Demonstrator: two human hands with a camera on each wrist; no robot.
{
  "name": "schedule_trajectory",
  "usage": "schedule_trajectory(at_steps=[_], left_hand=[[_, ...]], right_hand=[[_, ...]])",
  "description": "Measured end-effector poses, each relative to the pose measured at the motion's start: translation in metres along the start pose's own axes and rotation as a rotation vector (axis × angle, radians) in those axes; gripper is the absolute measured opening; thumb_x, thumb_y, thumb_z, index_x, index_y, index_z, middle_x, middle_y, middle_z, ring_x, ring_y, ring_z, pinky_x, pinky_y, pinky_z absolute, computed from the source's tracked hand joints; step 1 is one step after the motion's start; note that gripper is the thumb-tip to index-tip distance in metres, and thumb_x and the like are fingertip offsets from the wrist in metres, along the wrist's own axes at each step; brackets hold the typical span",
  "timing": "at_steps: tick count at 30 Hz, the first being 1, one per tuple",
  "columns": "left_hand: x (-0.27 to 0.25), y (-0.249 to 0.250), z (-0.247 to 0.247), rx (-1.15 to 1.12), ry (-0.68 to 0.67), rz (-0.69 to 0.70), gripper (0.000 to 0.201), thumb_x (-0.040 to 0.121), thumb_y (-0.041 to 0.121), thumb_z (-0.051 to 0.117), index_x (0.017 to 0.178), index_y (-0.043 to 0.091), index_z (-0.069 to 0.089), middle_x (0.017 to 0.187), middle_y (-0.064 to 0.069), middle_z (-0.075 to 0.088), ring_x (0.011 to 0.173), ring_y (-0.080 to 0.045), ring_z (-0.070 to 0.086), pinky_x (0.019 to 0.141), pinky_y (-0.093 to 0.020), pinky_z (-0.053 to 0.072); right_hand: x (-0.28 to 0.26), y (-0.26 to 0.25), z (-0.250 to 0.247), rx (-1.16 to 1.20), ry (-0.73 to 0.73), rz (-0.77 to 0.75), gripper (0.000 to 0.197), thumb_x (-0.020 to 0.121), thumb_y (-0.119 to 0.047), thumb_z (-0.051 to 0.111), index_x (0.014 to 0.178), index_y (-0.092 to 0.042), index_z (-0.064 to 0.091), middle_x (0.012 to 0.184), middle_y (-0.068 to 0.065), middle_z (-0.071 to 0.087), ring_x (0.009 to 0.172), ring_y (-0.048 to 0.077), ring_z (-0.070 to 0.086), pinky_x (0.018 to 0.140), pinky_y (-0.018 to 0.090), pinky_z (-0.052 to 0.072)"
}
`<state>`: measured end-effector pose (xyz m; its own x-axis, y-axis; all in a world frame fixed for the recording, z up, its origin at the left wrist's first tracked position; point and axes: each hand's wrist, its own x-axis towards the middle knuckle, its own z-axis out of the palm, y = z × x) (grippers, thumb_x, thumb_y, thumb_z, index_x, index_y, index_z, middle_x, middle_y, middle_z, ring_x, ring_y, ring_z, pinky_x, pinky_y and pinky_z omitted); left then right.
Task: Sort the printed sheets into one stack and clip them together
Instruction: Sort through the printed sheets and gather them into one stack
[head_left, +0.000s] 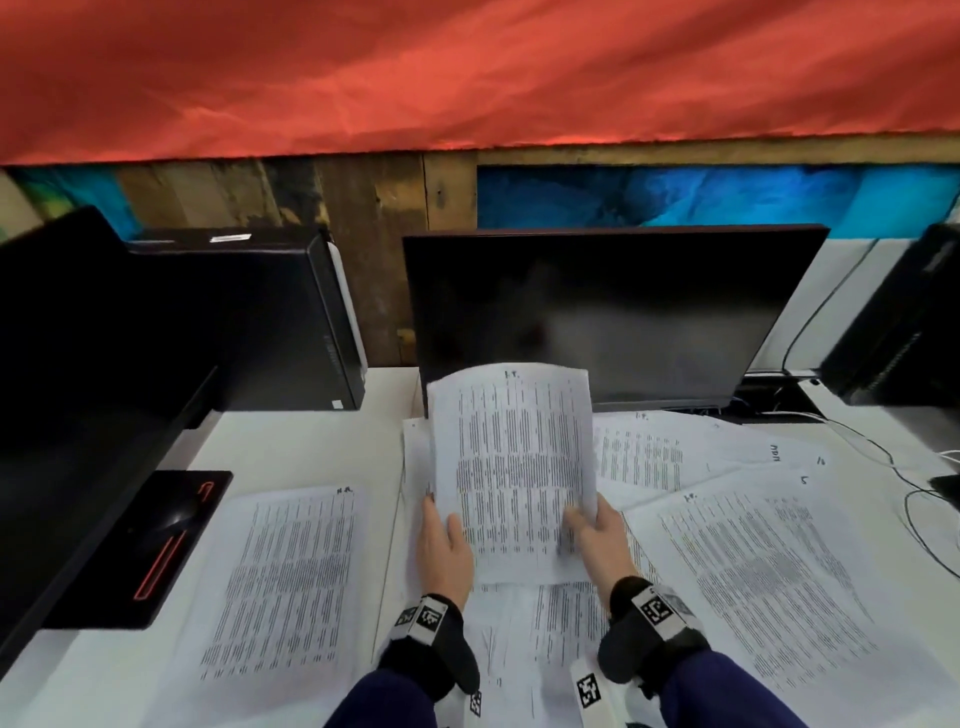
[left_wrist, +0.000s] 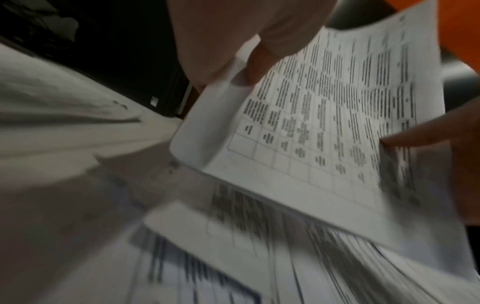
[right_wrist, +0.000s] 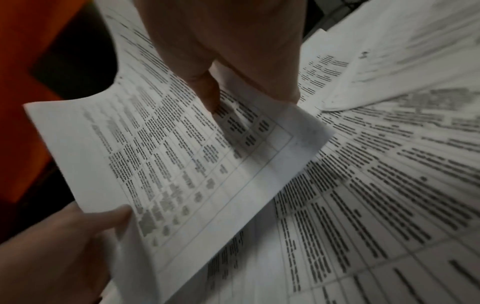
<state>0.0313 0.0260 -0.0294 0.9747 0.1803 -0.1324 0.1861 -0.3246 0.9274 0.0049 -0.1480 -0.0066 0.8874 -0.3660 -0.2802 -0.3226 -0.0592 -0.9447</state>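
Note:
I hold a thin bundle of printed sheets upright over the desk, in front of the monitor. My left hand grips its lower left edge, thumb on the front. My right hand pinches the lower right edge, thumb on the printed face. In the left wrist view the held sheets show a printed table, and in the right wrist view the same sheets curl between both hands. More printed sheets lie loose on the desk: one at the left, one at the right, others behind and beneath my wrists. No clip is in sight.
A dark monitor stands right behind the held sheets. A black computer case sits at the back left, and another black screen with its base is at the left. Cables trail at the right. The white desk shows between the papers.

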Motion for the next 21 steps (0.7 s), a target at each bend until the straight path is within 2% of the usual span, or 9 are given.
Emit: schedule_trajectory(at_steps=[1,3,5,8,10,11,14,18,21], left_hand=[[0.002,-0.001,-0.007,0.006,-0.026,-0.009,0.055,0.101,0.016,0.034,0.151,0.009,0.012,0.151,-0.011,0.033,0.137,-0.028,0.037,0.115,-0.041,0.03],[0.007,-0.005,-0.03,0.039,-0.064,-0.024,0.056,0.1,0.014,0.034,0.151,0.012,0.012,0.146,-0.007,0.04,0.129,-0.026,0.045,0.111,-0.04,0.035],[0.014,-0.009,-0.062,0.061,-0.082,-0.084,0.053,0.097,0.008,0.034,0.148,0.012,0.02,0.136,-0.002,0.046,0.117,-0.021,0.05,0.105,-0.032,0.037],[0.031,-0.033,-0.125,0.103,-0.091,-0.2,0.051,0.092,0.0,0.035,0.141,0.013,0.033,0.132,-0.006,0.052,0.11,-0.021,0.051,0.098,-0.031,0.04],[0.035,-0.058,-0.176,0.152,-0.067,-0.307,0.051,0.086,-0.003,0.037,0.136,0.011,0.041,0.129,-0.008,0.056,0.111,-0.024,0.054,0.099,-0.034,0.042],[0.037,-0.072,-0.198,0.198,-0.063,-0.349,0.049,0.085,-0.003,0.038,0.132,0.009,0.045,0.125,-0.009,0.058,0.11,-0.026,0.055,0.098,-0.035,0.044],[0.048,-0.087,-0.238,0.33,-0.062,-0.418,0.042,0.082,-0.005,0.04,0.123,-0.001,0.051,0.118,-0.017,0.06,0.106,-0.029,0.057,0.094,-0.035,0.045],[0.051,-0.089,-0.256,0.538,0.025,-0.527,0.053,0.093,-0.004,0.042,0.144,-0.005,0.027,0.143,-0.026,0.04,0.13,-0.037,0.043,0.103,-0.035,0.037],[0.051,-0.09,-0.259,0.599,0.028,-0.568,0.052,0.092,-0.006,0.042,0.142,-0.006,0.029,0.145,-0.026,0.038,0.133,-0.036,0.041,0.106,-0.034,0.034]], right_hand=[[-0.002,-0.004,-0.001,-0.02,-0.023,-0.011,0.033,0.094,-0.012,0.05,0.128,-0.014,0.049,0.115,0.012,0.062,0.113,0.032,0.058,0.088,0.034,0.051],[-0.009,-0.005,0.0,-0.059,-0.091,-0.008,0.047,0.094,-0.017,0.053,0.138,-0.017,0.037,0.126,0.002,0.053,0.113,0.022,0.055,0.091,0.032,0.047],[-0.015,0.004,0.002,-0.142,-0.134,0.005,0.048,0.094,-0.024,0.054,0.138,-0.016,0.035,0.127,0.008,0.051,0.107,0.018,0.054,0.087,0.03,0.045],[-0.019,0.042,0.004,-0.686,-0.093,-0.027,0.055,0.094,-0.039,0.049,0.143,-0.02,0.033,0.141,0.013,0.041,0.128,0.029,0.041,0.105,0.043,0.036],[-0.027,0.06,0.013,-0.97,-0.133,-0.031,0.056,0.093,-0.044,0.045,0.144,-0.025,0.031,0.144,0.009,0.037,0.131,0.028,0.036,0.108,0.044,0.033],[-0.031,0.067,0.013,-1.023,-0.14,-0.047,0.055,0.093,-0.045,0.044,0.143,-0.027,0.032,0.145,0.008,0.036,0.132,0.027,0.035,0.109,0.044,0.032],[-0.032,0.07,0.008,-1.05,-0.114,-0.087,0.053,0.094,-0.045,0.042,0.143,-0.028,0.032,0.145,0.005,0.033,0.133,0.026,0.033,0.111,0.044,0.028],[-0.026,0.063,0.004,-1.06,-0.109,-0.066,0.052,0.093,-0.044,0.043,0.142,-0.028,0.034,0.144,0.007,0.035,0.132,0.027,0.035,0.11,0.045,0.03],[-0.028,0.063,0.006,-1.058,-0.126,-0.055,0.051,0.093,-0.043,0.043,0.141,-0.028,0.035,0.144,0.006,0.035,0.132,0.027,0.035,0.109,0.045,0.031]])
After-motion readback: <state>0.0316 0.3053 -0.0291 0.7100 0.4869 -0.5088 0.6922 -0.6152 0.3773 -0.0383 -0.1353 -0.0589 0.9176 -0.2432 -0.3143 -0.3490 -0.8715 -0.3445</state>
